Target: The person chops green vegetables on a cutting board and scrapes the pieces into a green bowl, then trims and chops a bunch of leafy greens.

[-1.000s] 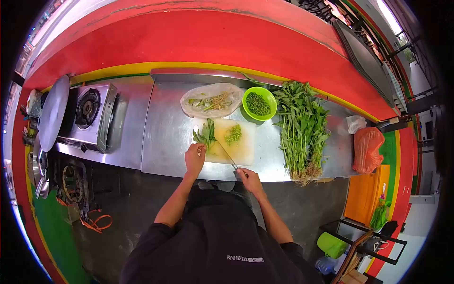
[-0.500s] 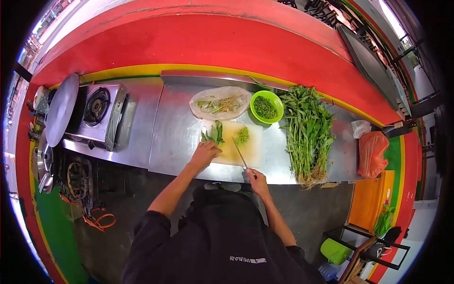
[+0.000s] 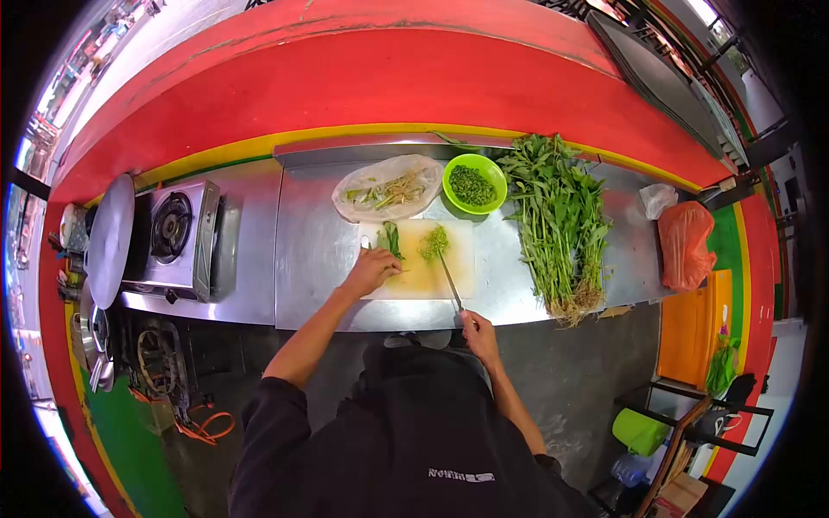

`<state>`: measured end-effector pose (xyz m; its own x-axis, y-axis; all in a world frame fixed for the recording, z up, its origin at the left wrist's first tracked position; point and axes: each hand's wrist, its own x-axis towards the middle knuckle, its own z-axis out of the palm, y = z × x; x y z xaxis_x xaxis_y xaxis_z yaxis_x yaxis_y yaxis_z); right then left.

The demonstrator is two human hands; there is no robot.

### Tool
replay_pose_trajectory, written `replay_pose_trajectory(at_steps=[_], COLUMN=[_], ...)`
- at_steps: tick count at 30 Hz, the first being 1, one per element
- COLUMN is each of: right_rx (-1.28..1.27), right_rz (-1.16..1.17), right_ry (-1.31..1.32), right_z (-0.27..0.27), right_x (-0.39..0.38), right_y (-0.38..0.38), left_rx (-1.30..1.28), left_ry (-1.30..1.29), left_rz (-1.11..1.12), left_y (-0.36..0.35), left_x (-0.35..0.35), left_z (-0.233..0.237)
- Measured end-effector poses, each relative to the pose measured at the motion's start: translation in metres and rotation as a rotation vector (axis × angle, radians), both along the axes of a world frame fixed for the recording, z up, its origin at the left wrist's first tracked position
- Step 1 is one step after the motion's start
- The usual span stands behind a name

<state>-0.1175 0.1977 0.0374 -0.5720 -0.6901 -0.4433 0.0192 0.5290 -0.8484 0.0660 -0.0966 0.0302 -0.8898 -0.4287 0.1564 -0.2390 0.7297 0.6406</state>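
My left hand (image 3: 371, 269) rests at the left side of the white cutting board (image 3: 458, 281), its fingers closed on the green leaves (image 3: 391, 239) that stick out beyond them. A knife (image 3: 450, 281) is held by its handle in my right hand (image 3: 479, 332), near the board's front right corner. The blade's tip touches a small pile of chopped greens (image 3: 433, 243) on the board. Behind the board stand a green bowl (image 3: 475, 206) of chopped greens and a clear plastic bag (image 3: 345, 200) with stem and root pieces.
A large bunch of leafy stems (image 3: 557, 216) with roots lies right of the board. Farther right are an orange plastic bag (image 3: 685, 246) and a small clear bag (image 3: 659, 200). On the left stand a gas stove (image 3: 203, 242) and a round metal lid (image 3: 110, 242).
The knife tip has moved to the chopped pile, and my right hand has shifted slightly right. My left hand has moved up a little over the leaves. The whole view has turned slightly.
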Motion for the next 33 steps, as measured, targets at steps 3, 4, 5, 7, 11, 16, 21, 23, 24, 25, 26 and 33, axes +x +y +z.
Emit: replay_pose_trajectory(at_steps=[3,4,5,7,11,16,21,23,24,25,26,33], right_rx=[-0.001,-0.019,-0.038,-0.023,-0.087,-0.040,-0.025,-0.008,-0.009,-0.005,-0.001,0.009], right_rz=[-0.033,-0.038,-0.043,-0.042,0.007,-0.014,-0.037,-0.022,-0.026,-0.022,-0.019,-0.023], right_ry=[-0.043,-0.055,-0.067,-0.089,-0.054,-0.063,-0.069,-0.061,-0.064,-0.035,-0.005,-0.036], right_z=[-0.001,-0.002,-0.003,0.001,0.000,0.002,0.001,0.004,0.003,0.003,0.003,0.005], right_x=[0.001,0.002,0.004,0.006,0.010,0.014,0.014,0.014,0.014,0.014,0.014,0.015], right_y=[0.001,0.001,0.001,-0.001,-0.004,-0.002,0.003,0.004,0.004,0.005,0.005,0.002], left_rx=[-0.075,-0.162,-0.164,-0.334,-0.479,-0.569,-0.549,-0.429,-0.429,-0.437,-0.444,-0.483], left_ry=[-0.074,-0.099,-0.104,-0.167,-0.213,-0.185,-0.125,-0.054,-0.057,-0.050,-0.042,-0.058], left_rz=[-0.124,-0.169,-0.169,-0.320,-0.453,-0.483,-0.498,-0.472,-0.477,-0.456,-0.436,-0.367], left_y=[-0.019,-0.023,-0.026,-0.029,-0.031,-0.027,-0.026,-0.025,-0.025,-0.024,-0.024,-0.009], left_x=[0.008,0.010,0.011,0.012,0.016,0.016,0.013,0.012,0.011,0.011,0.010,0.005], left_z=[0.031,0.028,0.026,0.018,0.001,-0.002,-0.011,-0.007,-0.009,-0.012,-0.015,-0.023])
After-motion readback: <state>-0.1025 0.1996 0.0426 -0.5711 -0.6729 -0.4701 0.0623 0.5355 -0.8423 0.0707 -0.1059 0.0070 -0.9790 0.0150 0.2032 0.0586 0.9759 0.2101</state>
